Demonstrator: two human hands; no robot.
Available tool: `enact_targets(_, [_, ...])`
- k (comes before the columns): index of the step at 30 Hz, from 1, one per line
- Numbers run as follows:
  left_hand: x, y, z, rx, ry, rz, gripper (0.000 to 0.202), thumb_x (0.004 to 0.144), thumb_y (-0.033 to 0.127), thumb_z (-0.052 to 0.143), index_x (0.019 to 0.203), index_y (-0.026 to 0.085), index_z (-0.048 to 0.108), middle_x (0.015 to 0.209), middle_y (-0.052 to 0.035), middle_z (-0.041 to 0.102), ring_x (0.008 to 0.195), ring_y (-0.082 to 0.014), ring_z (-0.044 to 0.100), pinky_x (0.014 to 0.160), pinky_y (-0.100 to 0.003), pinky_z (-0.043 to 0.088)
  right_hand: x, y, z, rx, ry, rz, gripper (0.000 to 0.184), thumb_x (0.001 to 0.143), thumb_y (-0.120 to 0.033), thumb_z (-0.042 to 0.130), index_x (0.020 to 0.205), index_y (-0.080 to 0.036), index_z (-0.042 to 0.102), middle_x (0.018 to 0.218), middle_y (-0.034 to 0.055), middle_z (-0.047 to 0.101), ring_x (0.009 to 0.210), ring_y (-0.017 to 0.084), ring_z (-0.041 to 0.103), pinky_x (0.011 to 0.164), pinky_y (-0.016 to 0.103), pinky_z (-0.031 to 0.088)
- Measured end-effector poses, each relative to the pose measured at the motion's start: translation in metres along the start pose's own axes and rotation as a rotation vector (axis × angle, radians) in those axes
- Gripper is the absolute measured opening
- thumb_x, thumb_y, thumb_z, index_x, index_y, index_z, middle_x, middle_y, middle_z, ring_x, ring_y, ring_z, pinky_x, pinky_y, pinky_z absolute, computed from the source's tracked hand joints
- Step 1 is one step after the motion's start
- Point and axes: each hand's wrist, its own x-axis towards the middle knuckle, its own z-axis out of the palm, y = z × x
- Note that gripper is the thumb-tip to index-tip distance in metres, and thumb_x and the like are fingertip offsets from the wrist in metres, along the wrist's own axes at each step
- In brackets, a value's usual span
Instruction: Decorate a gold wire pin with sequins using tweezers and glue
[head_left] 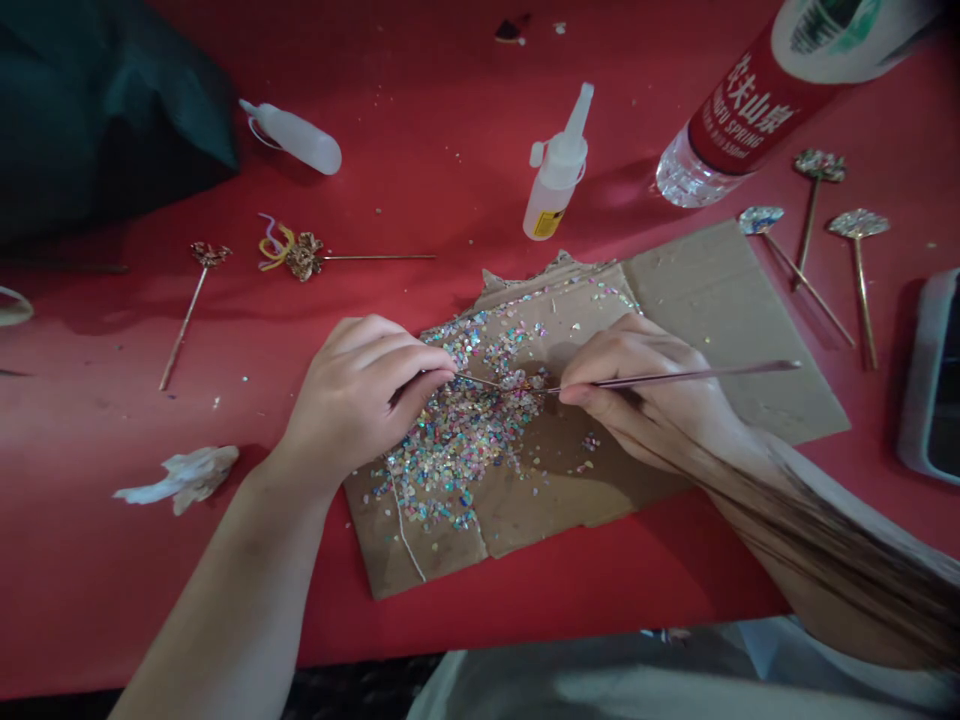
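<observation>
Right over the heap of glittery chips (pixel 450 445), a thin metal stick (pixel 476 379) points inward from nine o'clock, its far end by a small clump of chips too blurred to make out. The left hand (pixel 367 385) has thumb and fingertips pinched together on that stick. From three o'clock the right hand (pixel 645 390) grips a slender coppery tool (pixel 712 372) like a pen, its tip at the same clump. Beneath the heap lies a flattened piece of cardboard (pixel 720 320), on a red tabletop (pixel 420 120). Out from the heap, a white squeeze bottle with a yellow label (pixel 555 185) stands near one o'clock, and a second squeeze bottle (pixel 296 138) lies at eleven. Three chip-headed sticks (pixel 859 225) sit around two, a phone (pixel 934 380) at three, and a crumpled tissue (pixel 187 477) close to nine
</observation>
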Motion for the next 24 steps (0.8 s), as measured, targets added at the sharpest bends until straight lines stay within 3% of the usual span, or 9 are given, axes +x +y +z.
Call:
enact_targets(16, [0.0001, 0.0000, 0.0007, 0.013, 0.012, 0.010, 0.006, 0.086, 0.027, 0.061, 0.087, 0.023, 0.064, 0.078, 0.0021, 0.069, 0.076, -0.0161, 0.058, 0.076, -0.032, 0.043, -0.0026, -0.0008, -0.0008, 0.062, 0.033, 0.080, 0.018, 0.091, -0.032, 0.054, 0.075, -0.023, 0.056, 0.061, -0.0018, 0.061, 0.060, 0.014, 0.055, 0.064, 0.032, 0.043])
enact_targets(24, [-0.0001, -0.0012, 0.0008, 0.009, 0.016, 0.008, 0.006, 0.086, 0.027, 0.061, 0.087, 0.022, 0.064, 0.076, 0.0022, 0.068, 0.075, -0.0159, 0.058, 0.074, -0.031, 0.043, -0.0086, -0.0001, 0.0003, 0.275, 0.281, 0.350, 0.013, 0.089, -0.029, 0.055, 0.078, -0.021, 0.056, 0.068, -0.0016, 0.060, 0.061, 0.013, 0.058, 0.058, 0.031, 0.044])
